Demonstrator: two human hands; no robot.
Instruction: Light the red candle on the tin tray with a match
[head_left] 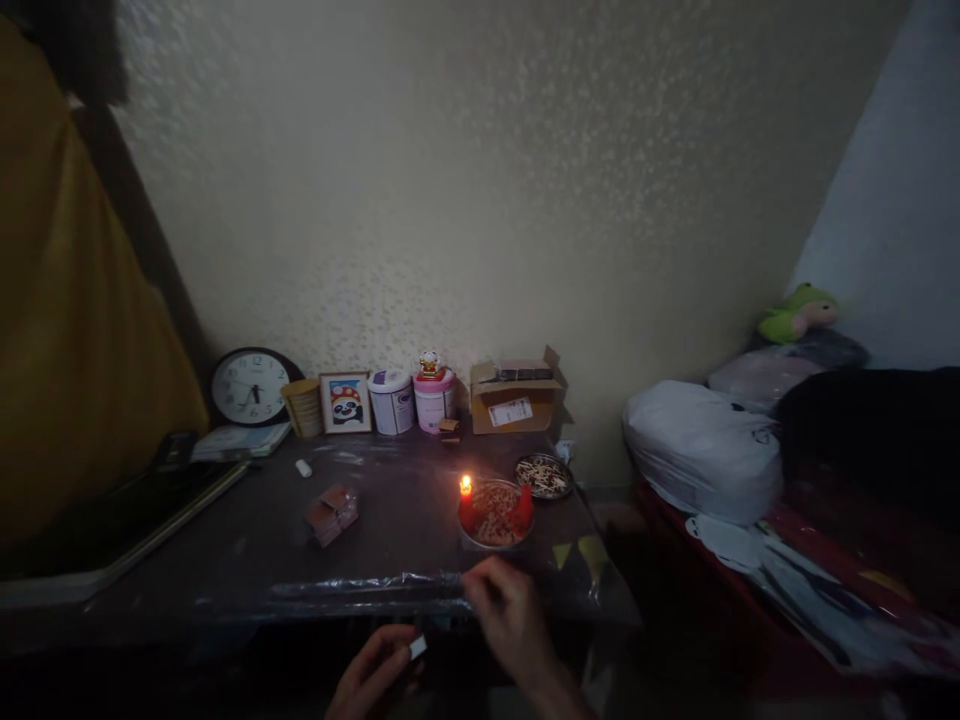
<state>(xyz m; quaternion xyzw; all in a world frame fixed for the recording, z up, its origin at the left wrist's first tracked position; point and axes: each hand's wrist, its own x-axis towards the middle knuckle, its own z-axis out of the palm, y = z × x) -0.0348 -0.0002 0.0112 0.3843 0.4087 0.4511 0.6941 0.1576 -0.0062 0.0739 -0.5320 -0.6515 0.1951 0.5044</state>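
Observation:
My left hand is closed on a small white object below the table's front edge. My right hand has its fingers pinched together just in front of a round dish; what they hold, if anything, is too small to make out. Two red candles stand at the dish's sides: the left candle burns with a flame, the right candle shows no flame. Behind it to the right lies a round tray of thin pale sticks. A wrapped pack of small brown boxes sits on the table's left part.
Along the wall stand a clock, a cup, a framed panda picture, two tubs and a cardboard box. Yellow triangular pieces lie near the table's right edge. White bags are piled at right.

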